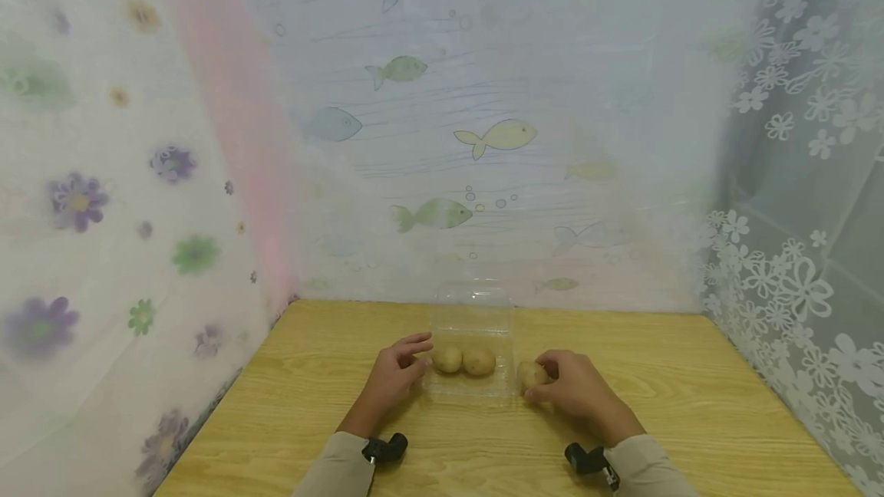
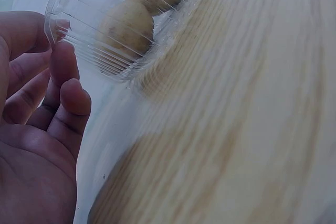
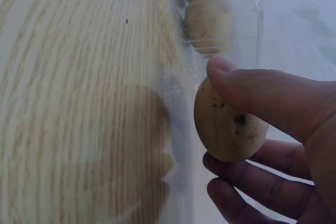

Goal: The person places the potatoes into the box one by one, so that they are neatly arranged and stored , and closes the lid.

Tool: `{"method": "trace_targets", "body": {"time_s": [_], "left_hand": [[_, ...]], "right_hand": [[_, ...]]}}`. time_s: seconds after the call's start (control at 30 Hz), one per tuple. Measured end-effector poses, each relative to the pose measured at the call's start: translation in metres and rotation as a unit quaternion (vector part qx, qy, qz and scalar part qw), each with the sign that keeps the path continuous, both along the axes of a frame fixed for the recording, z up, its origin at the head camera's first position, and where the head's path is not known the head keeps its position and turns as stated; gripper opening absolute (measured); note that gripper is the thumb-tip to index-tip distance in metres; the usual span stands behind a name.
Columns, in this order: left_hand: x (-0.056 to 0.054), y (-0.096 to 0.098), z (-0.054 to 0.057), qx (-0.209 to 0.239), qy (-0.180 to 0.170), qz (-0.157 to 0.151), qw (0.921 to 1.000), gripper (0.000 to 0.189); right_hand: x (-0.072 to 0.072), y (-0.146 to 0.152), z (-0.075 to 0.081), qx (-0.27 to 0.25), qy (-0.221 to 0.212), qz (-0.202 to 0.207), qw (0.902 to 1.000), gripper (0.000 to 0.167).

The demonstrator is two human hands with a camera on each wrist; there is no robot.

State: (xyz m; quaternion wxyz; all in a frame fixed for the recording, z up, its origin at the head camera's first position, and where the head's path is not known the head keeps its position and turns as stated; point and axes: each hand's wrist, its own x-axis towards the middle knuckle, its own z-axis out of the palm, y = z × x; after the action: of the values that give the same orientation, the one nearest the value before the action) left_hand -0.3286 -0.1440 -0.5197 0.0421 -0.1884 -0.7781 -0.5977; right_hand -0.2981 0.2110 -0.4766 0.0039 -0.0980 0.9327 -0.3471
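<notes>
A clear plastic clamshell box (image 1: 473, 393) stands on the table with its lid (image 1: 473, 317) raised at the back. Two potatoes sit side by side inside, a left potato (image 1: 449, 360) and a right potato (image 1: 479, 361). At the box's left side, my left hand (image 1: 395, 376) pinches the rim; the left wrist view has a thumb tip behind the plastic and fingers (image 2: 65, 69) outside. My right hand (image 1: 576, 383) grips a third potato (image 3: 228, 124) between thumb and fingers, just right of the box. That potato has dark spots on its skin.
The wood-grain table (image 1: 677, 405) extends around the box on all sides. A fish-patterned curtain (image 1: 428, 136) hangs behind it, with flowered sheets (image 1: 103, 267) at the left and right. Dark wrist cameras (image 1: 387, 449) are strapped near both beige sleeves.
</notes>
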Motion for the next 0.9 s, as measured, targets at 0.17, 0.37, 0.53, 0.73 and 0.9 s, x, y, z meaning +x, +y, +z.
{"method": "trace_targets", "body": {"time_s": [0.17, 0.37, 0.53, 0.73, 0.9], "left_hand": [[0.001, 0.000, 0.000, -0.003, -0.002, 0.002, 1.0000, 0.037], [-0.001, 0.000, -0.002, 0.003, -0.010, 0.001, 0.9999, 0.037], [-0.002, 0.000, -0.001, 0.009, -0.009, 0.000, 0.9999, 0.037], [-0.001, 0.000, 0.000, 0.006, -0.007, 0.001, 1.0000, 0.037], [-0.003, 0.000, -0.001, 0.005, -0.008, 0.000, 1.0000, 0.037]], "right_hand": [[0.001, 0.000, 0.002, -0.022, -0.012, -0.013, 0.9996, 0.059], [-0.002, 0.003, 0.006, -0.059, -0.031, -0.035, 0.9972, 0.062], [-0.008, 0.006, 0.011, -0.028, 0.005, -0.024, 0.9993, 0.056], [-0.009, 0.008, 0.019, -0.029, 0.026, -0.016, 0.9991, 0.055], [-0.008, 0.006, 0.028, -0.047, 0.022, -0.023, 0.9984, 0.058]]}}
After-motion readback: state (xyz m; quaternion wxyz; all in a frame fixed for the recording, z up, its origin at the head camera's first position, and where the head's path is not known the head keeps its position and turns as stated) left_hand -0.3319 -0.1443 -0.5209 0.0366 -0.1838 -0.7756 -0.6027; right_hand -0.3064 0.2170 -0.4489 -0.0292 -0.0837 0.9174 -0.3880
